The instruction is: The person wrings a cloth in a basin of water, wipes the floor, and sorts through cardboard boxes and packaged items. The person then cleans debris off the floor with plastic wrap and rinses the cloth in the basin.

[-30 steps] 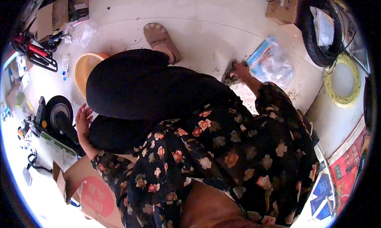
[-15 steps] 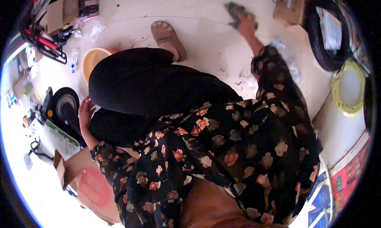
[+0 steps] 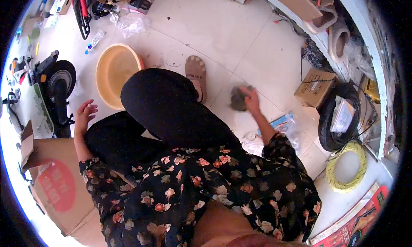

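Note:
My right hand [image 3: 251,99] is closed on a dark grey-green cloth [image 3: 237,98], which rests on or just above the tiled floor [image 3: 206,36] to the right of my shoe [image 3: 196,75]. Both the cloth and the hand are somewhat blurred. Out to the left of my knee, my left hand [image 3: 86,114] has its fingers apart and holds nothing. A yellow-orange basin [image 3: 118,75] stands on the floor beyond my bent leg; its inside shows no object.
Plastic packaging [image 3: 285,129] lies near my right forearm. At right are a black tyre [image 3: 328,135], a small carton [image 3: 314,88] and a yellow coil [image 3: 332,178]. A wheel [image 3: 62,81] and a large cardboard box [image 3: 68,178] are at left; a bottle [image 3: 94,42] lies past the basin.
The view has turned, showing more of the basin and the right-hand shelf. My right hand, with the cloth, went outward across the floor and is now back nearer my shoe. My left hand stays open.

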A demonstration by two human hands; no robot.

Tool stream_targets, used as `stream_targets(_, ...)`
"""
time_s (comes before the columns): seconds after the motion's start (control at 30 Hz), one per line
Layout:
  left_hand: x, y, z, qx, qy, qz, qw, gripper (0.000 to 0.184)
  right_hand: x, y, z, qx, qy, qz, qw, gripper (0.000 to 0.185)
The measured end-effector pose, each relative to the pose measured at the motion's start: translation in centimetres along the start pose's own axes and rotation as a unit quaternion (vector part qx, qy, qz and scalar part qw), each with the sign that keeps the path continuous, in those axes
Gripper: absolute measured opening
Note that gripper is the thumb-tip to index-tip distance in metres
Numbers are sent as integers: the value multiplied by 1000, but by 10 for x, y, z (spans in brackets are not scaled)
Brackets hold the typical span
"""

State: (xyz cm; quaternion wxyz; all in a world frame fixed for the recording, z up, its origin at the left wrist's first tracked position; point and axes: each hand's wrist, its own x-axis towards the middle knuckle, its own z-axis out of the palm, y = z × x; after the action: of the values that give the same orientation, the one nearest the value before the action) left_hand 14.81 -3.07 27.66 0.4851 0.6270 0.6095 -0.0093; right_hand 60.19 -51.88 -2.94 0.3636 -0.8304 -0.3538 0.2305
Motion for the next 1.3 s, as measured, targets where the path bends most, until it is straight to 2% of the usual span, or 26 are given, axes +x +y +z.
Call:
stream_targets(0.03,1,0,0,5,0,-4,1000,34,26,-8,-28,68,60,10,996,55)
stream_targets(0.07,2,1,0,12,-2,-9,1000,34,51,-11,-53,97,93,75,988,56)
stream_targets(0.1,3,0,4,16,-15,-5,1000,35,72,26,-64,62,166,31,984,56)
stream_targets(0.13,3,-1,4,22,-29,-5,999,35,88,-1,-93,65,191,88,975,56)
stream_targets(0.17,2,0,6,28,-42,-6,999,35,111,15,-104,40,238,79,967,54)
stream_targets(0.23,-11,14,16,43,-41,-10,998,39,142,17,-123,45,275,75,958,48)
stream_targets(0.27,-13,17,18,38,-40,-27,998,36,154,19,-130,127,251,144,949,40)
stream_targets(0.37,-16,25,20,40,-49,-61,996,34,207,92,-103,-124,292,274,908,55)
stream_targets(0.47,-21,30,25,25,-40,-93,995,34,264,75,-85,-254,237,447,824,70)
stream_targets(0.5,-22,30,28,20,-41,-104,994,34,283,91,-79,-363,189,358,839,70)
stream_targets(0.57,-22,36,34,29,-39,-127,991,34,319,100,-66,-360,169,281,873,66)
stream_targets(0.6,-20,29,30,26,-43,-122,991,34,346,72,-62,-253,207,297,897,63)
stream_targets(0.67,-17,32,33,21,-28,-148,988,35,379,49,-40,-292,180,194,919,59)
stream_targets(0.7,-17,34,33,20,-20,-161,987,35,382,14,-27,-323,164,214,907,58)
stream_targets(0.73,-15,31,33,21,-19,-163,986,35,388,-1,-10,-280,157,194,927,56)
stream_targets(0.83,-19,45,45,9,-15,-156,988,35,365,-36,38,-330,51,48,941,47)
stream_targets(0.9,-16,58,49,27,-24,-140,989,35,335,-69,64,-308,-29,-44,950,47)
stream_targets(0.97,-16,60,52,27,-35,-110,993,35,315,-65,62,-244,-69,-85,964,42)
stream_targets(1.1,-22,59,52,50,-67,-103,991,36,315,9,-10,-297,24,117,947,55)
stream_targets(1.13,-21,53,48,31,-54,-119,991,36,322,29,-38,-330,57,168,927,57)
stream_targets(1.17,-21,46,43,12,-38,-132,990,36,325,55,-56,-405,166,160,885,51)
stream_targets(1.2,-22,42,41,-8,-21,-147,989,36,334,71,-91,-433,99,203,873,49)
stream_targets(1.27,-25,43,39,-17,-13,-160,987,35,352,78,-108,-437,43,277,855,47)
stream_targets(1.3,-25,41,39,-24,-10,-168,985,35,363,80,-104,-419,59,306,853,46)
